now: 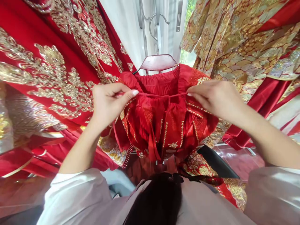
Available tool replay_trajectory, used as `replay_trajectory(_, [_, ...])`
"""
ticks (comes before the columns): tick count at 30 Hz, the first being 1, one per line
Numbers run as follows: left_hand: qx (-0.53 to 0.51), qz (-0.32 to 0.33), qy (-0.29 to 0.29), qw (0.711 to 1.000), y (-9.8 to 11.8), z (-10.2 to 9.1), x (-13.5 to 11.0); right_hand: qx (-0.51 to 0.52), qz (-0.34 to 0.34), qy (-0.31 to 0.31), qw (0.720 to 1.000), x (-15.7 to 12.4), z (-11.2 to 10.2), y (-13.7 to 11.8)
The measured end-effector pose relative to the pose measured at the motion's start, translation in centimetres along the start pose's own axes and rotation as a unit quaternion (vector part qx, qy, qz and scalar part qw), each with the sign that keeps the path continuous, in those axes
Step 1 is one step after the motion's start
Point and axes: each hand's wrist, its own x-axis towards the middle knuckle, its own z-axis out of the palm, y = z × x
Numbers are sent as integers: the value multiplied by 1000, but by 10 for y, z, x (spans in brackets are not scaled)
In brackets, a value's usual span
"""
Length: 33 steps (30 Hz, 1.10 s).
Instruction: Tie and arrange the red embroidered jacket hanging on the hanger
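Note:
A red dress (171, 131) with gold beaded trim and a gathered neckline hangs in front of me on a hanger (159, 62) with a metal hook. Across the neckline runs a thin red drawstring (157, 95), pulled fairly straight between my hands. At its left side my left hand (110, 103) pinches the string between thumb and fingers. My right hand (213, 95) pinches it at the right, near the embroidered shoulder. A loop of the string seems to hang below the middle of the neckline.
Red cloth with gold beading (53, 62) hangs close on the left. Gold scale-patterned garments (243, 53) hang on the right. Behind the hanger are white curtains and a door frame (179, 18). A dark flat panel (217, 162) lies low at right, beside patterned red-gold fabric.

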Motion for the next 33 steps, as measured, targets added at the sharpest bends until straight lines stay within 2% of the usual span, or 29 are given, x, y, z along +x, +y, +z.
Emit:
replay_trajectory(3, [43,-5,12,999,-12,-20,9,-144,25,-15,989,0,-8,18])
replay_trajectory(6, [93,-29,36,995,-25,-43,9,-206,30,-31,978,-11,-11,39])
replay_trajectory(9, [119,-56,45,990,-29,-61,8,-241,9,-1,970,-19,-14,51])
replay_trajectory(12, [138,-65,48,987,-27,-71,11,-259,-4,30,966,-17,-15,56])
replay_trajectory(16, [173,-68,44,982,-33,-79,20,-258,5,15,966,-4,-9,68])
replay_trajectory(20, [212,-96,44,972,-52,-85,23,-253,53,4,966,4,5,93])
replay_trajectory(23, [230,-117,38,965,-68,-83,19,-239,90,-5,967,6,22,106])
replay_trajectory(26, [282,-114,44,952,-74,-73,11,-212,95,-11,973,8,38,100])
replay_trajectory(29, [387,-78,41,918,-64,-57,4,-202,81,-24,976,12,46,78])
replay_trajectory(33, [480,12,-13,877,-36,-23,0,-184,88,-24,979,20,41,43])
